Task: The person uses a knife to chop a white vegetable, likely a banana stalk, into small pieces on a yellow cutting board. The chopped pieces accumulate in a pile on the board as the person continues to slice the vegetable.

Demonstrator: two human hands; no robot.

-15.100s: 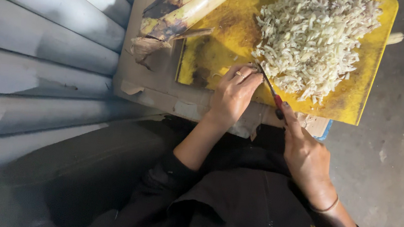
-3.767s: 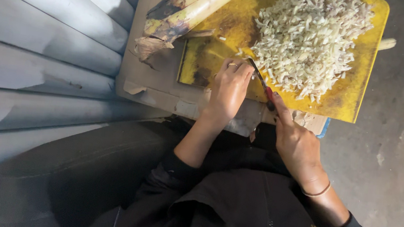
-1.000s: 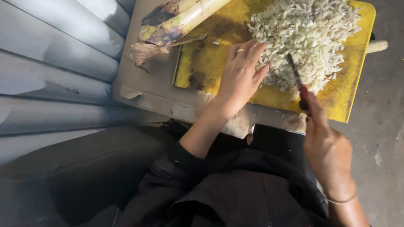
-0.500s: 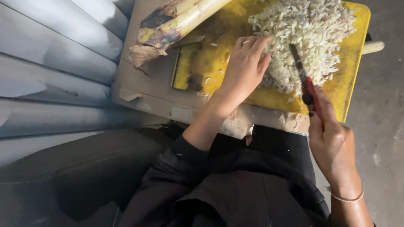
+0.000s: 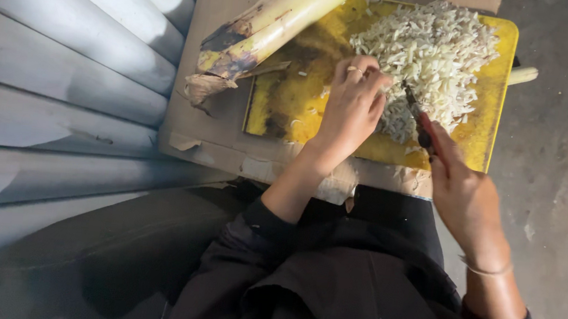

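On the yellow plastic cutting board [image 5: 282, 104], the left hand [image 5: 353, 107] has shifted up from the bare lower edge, fingers curled against the heap of pale chopped shreds [image 5: 433, 56]. Right hand [image 5: 464, 198] grips the red-handled knife [image 5: 418, 117], blade now at the heap, so chopping continues.

Makeshift outdoor food-prep spot, bare concrete ground [image 5: 557, 206], flattened cardboard sheet [image 5: 210, 131] laid as a work surface (no table), stained yellow cutting board [image 5: 282, 104] on it, pale corrugated metal wall [image 5: 63, 76] alongside, harsh daylight
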